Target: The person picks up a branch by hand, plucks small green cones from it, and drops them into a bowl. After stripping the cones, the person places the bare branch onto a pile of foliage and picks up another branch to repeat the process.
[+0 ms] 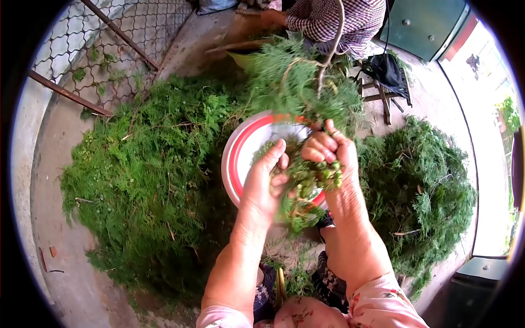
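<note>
Where the concrete floor runs to its left edge, a big heap of green twigs lies, & a smaller heap sits by the right edge. Between them is a red & white bowl w/ only a few green bits in it, so I think little is done & lots is left. A leafy branch hangs over the bowl. R hand has its fingers closed tight round the stalk. L hand has fingers curled, pinching the little green buds at the branch's low end. Another person's checked sleeve is at the far edge.
</note>
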`<state>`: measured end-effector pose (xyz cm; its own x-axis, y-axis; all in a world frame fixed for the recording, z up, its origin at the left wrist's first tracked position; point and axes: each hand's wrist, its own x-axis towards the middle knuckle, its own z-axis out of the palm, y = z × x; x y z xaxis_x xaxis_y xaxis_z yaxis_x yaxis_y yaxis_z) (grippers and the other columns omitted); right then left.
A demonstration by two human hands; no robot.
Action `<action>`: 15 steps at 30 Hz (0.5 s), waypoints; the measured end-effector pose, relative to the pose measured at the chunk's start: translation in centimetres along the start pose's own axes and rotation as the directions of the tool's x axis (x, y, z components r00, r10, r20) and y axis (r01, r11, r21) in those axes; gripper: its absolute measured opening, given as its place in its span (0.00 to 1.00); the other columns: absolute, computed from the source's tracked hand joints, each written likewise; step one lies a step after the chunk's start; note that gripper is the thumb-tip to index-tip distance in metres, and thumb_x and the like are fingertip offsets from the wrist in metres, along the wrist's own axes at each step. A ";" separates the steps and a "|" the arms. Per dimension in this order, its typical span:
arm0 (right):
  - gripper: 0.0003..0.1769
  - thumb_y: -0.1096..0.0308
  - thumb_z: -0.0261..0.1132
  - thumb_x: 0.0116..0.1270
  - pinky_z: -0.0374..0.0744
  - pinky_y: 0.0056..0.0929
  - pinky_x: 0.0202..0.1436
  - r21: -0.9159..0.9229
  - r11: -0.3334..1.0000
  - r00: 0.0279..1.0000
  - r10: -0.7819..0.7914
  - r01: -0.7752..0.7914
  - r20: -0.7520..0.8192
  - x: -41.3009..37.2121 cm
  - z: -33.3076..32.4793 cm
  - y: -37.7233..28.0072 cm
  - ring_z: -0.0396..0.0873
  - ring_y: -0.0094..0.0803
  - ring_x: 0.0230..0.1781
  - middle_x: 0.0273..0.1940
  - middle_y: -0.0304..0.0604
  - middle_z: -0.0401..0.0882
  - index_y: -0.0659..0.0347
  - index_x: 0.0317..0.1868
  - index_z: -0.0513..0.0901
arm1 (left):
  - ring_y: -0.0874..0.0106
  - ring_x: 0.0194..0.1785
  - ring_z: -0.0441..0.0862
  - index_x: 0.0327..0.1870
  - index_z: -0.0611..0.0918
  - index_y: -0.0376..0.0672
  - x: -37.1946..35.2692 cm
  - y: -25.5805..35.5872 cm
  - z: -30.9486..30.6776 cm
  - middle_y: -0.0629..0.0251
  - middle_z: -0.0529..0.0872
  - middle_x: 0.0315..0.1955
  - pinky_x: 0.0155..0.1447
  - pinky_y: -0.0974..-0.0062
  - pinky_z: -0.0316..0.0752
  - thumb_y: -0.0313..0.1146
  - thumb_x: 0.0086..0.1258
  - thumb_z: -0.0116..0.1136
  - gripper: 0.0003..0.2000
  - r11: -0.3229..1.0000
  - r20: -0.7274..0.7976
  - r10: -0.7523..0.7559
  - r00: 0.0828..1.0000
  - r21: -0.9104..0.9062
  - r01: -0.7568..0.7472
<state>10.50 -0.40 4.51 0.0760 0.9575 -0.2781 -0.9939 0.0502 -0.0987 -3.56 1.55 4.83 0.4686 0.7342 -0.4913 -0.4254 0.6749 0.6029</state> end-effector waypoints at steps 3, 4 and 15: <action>0.16 0.62 0.47 0.72 0.58 0.21 0.16 0.033 0.999 0.990 -0.025 0.020 0.136 0.7 -0.8 -1.9 0.51 0.19 0.08 0.11 0.26 0.52 0.66 0.34 0.74 | 0.86 0.13 0.59 0.31 0.74 0.47 1.4 0.0 -2.4 0.75 0.71 0.21 0.14 0.90 0.48 0.40 0.64 0.59 0.09 0.992 -0.232 0.122 0.965 0.006 -0.124; 0.17 0.62 0.47 0.72 0.59 0.21 0.17 0.021 0.999 0.991 -0.039 0.037 0.129 0.5 -0.3 -1.9 0.52 0.19 0.08 0.12 0.26 0.53 0.66 0.34 0.75 | 0.84 0.13 0.59 0.30 0.73 0.47 1.5 0.2 -2.9 0.75 0.70 0.18 0.16 0.88 0.52 0.41 0.63 0.60 0.11 0.989 -0.271 0.139 0.953 -0.001 -0.145; 0.15 0.63 0.49 0.72 0.58 0.21 0.17 -0.100 0.968 0.965 -0.215 0.231 0.151 0.2 -0.1 -4.4 0.49 0.19 0.09 0.13 0.26 0.52 0.67 0.35 0.73 | 0.73 0.29 0.72 0.36 0.77 0.43 4.0 -1.1 -6.3 0.69 0.75 0.28 0.30 0.79 0.72 0.35 0.62 0.63 0.09 0.981 -0.441 0.125 0.889 -0.077 -0.176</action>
<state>14.86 -0.41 4.82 0.2749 0.9559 -0.1030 -0.9362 0.2417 -0.2551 -6.11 4.19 -1.77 0.0219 0.7694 -0.6384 -0.5596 0.5386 0.6299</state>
